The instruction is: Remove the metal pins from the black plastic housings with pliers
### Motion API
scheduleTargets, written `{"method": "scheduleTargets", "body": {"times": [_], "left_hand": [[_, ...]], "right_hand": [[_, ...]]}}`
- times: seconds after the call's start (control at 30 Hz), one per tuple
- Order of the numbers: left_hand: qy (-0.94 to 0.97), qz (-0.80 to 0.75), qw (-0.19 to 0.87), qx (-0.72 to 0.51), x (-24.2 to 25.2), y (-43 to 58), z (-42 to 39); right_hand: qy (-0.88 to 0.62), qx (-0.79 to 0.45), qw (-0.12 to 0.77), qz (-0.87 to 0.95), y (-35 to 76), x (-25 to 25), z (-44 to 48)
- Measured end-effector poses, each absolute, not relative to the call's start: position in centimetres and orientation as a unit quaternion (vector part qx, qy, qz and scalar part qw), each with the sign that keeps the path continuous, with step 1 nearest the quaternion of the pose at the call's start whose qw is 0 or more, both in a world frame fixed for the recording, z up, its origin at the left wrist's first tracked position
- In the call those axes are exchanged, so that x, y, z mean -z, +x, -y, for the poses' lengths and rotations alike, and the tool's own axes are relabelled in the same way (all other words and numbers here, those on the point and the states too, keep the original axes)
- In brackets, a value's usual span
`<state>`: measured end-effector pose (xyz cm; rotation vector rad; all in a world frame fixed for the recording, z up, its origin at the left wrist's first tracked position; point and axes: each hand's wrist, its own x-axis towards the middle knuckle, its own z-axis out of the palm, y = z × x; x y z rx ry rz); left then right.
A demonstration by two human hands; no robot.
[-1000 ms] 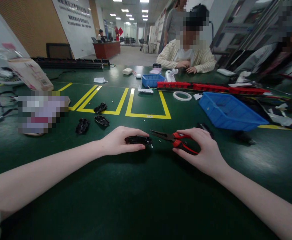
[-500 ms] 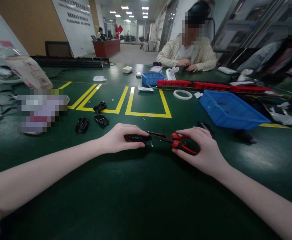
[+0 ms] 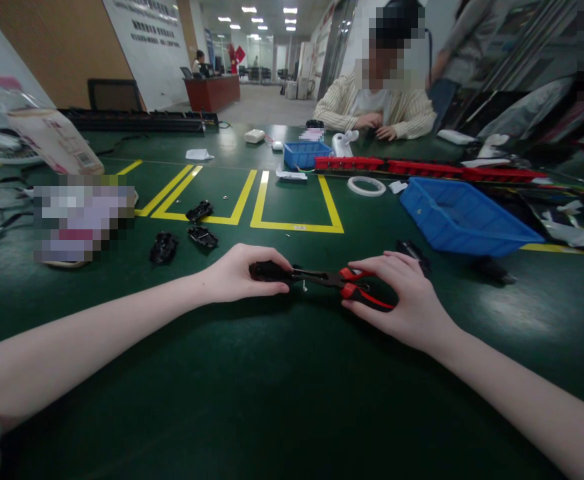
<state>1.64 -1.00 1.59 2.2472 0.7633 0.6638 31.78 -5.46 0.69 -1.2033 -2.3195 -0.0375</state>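
Note:
My left hand (image 3: 239, 275) is closed around a small black plastic part (image 3: 267, 271), thumb and fingers along its two sides. My right hand (image 3: 406, 293) grips needle-nose pliers (image 3: 329, 278) by their red and black handles. The pliers' jaws point left and meet the right end of the black part; exactly what they pinch is too small to tell. A tiny pale piece (image 3: 305, 286) shows just below the jaw tips. Beyond my left hand lie several similar black parts, among them one (image 3: 164, 247) nearest the wrist and another (image 3: 203, 236) beside it.
A blue bin (image 3: 465, 217) stands right of centre, with black pieces (image 3: 492, 270) near it. Further back are a white tape ring (image 3: 367, 186), red strips (image 3: 422, 169) and a smaller blue bin (image 3: 305, 155). A bottle (image 3: 57, 137) stands left. A person sits opposite.
The pliers have moved slightly left, their jaws now at the black part's end and closer together. In the background, another person has appeared at the upper right.

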Motion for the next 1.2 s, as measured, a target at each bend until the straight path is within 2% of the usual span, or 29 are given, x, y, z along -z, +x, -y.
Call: {"method": "scheduleTargets", "body": {"times": [0.9,1.2], "left_hand": [[0.874,-0.244,0.314,-0.279,-1.57,1.58,1.16],[0.879,-0.294,0.315,-0.204,-1.44,1.69,1.05]], "right_hand": [[-0.439,0.013,0.247,0.864,31.30,-0.90,5.59],[-0.419,0.058,0.230,0.876,31.44,-1.13,5.91]]}}
